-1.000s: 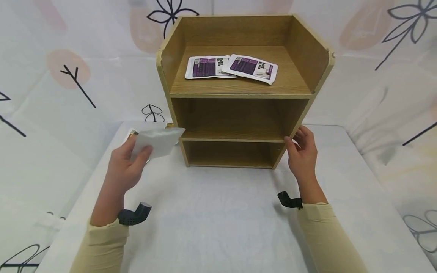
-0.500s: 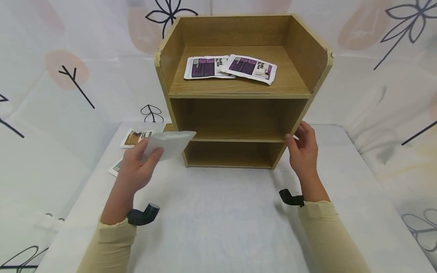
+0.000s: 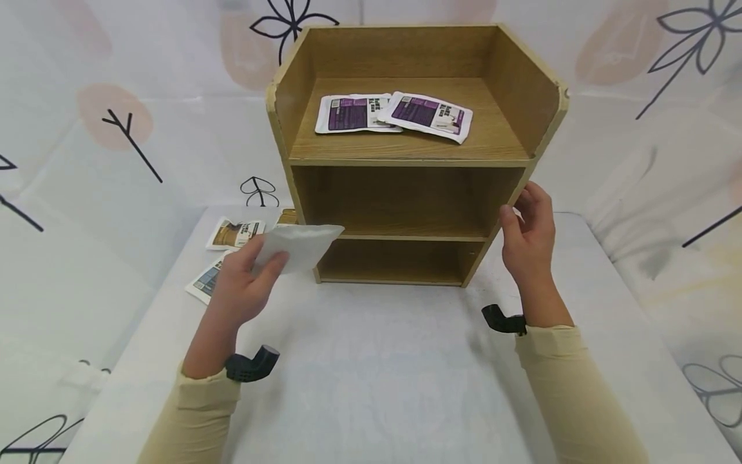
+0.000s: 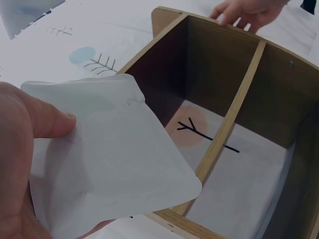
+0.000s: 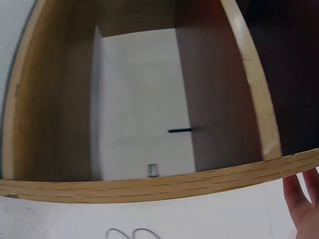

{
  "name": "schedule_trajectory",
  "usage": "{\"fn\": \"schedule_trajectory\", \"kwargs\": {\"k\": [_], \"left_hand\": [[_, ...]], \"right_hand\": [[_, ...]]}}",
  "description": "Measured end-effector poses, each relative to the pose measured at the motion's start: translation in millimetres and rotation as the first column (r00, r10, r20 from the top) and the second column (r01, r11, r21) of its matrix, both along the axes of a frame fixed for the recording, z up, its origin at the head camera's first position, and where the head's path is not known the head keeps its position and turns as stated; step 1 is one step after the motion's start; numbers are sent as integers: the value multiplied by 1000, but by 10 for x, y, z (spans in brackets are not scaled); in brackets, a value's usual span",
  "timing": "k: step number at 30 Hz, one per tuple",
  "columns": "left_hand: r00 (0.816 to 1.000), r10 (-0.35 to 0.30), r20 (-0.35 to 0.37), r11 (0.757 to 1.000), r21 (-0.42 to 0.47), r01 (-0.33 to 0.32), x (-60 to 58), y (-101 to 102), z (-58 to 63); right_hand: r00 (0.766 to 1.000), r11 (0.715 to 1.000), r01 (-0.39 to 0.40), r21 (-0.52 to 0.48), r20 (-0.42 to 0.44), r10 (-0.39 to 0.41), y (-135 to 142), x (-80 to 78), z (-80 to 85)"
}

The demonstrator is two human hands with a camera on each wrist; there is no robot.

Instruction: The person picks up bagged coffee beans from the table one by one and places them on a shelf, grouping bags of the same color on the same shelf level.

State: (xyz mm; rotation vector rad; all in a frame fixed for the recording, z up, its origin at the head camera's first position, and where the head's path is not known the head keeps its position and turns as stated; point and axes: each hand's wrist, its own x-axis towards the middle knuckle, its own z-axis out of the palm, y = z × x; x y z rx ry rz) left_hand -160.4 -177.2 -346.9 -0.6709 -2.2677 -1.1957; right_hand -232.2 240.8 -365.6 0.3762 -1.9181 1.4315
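My left hand pinches a flat white sachet, thumb on its plain face, in front of the lower left of the wooden shelf unit. In the left wrist view the sachet covers part of the shelf's near side. At the shelf's right side is my right hand, its loosely bent fingers against the outer panel and nothing held. The right wrist view catches only some of its fingers below the panel edge. Two purple-and-white sachets overlap on the top shelf.
On the white table, left of the shelf, lie a brown-and-white sachet and a blue-and-white sachet, the latter partly behind my left hand. A patterned white sheet hangs behind and at the sides.
My left hand has carried the white sachet rightward to the shelf's front, uncovering the sachets on the left. My right hand has slid up and outward along the shelf's right side.
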Motion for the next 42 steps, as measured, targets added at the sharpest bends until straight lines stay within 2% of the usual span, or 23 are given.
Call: {"fn": "schedule_trajectory", "kwargs": {"k": [5, 10, 16, 23, 28, 32, 38, 40, 42], "left_hand": [[1000, 0, -7, 1000, -2, 0, -19, 30, -13], [1000, -1, 11, 1000, -7, 1, -60, 107, 1], [999, -31, -37, 999, -15, 31, -148, 249, 42], [997, -33, -67, 996, -83, 28, -224, 411, 119], [993, -77, -93, 986, -152, 62, -297, 551, 171], [984, -109, -143, 975, -210, 78, -357, 646, 202], [974, -125, -188, 967, -241, 78, -427, 719, 197], [974, -125, -188, 967, -242, 78, -434, 728, 193], [975, -125, -185, 967, -242, 78, -439, 733, 188]], "right_hand": [[999, 999, -12, -48, -40, 10, -14, -22, 130], [996, 997, -39, -72, -79, 34, -74, 24, 356], [985, 995, -52, -85, -168, 37, 3, -122, 402], [971, 987, -115, -112, -223, 88, -10, -145, 575], [971, 993, -102, -62, -223, 85, -13, -144, 740], [970, 993, -114, -21, -217, 107, -5, -182, 899], [982, 987, -156, -49, -117, 149, 11, -241, 1080], [979, 981, -185, -65, -95, 178, 10, -256, 1133], [976, 978, -203, -40, -90, 199, 20, -265, 1175]]}}
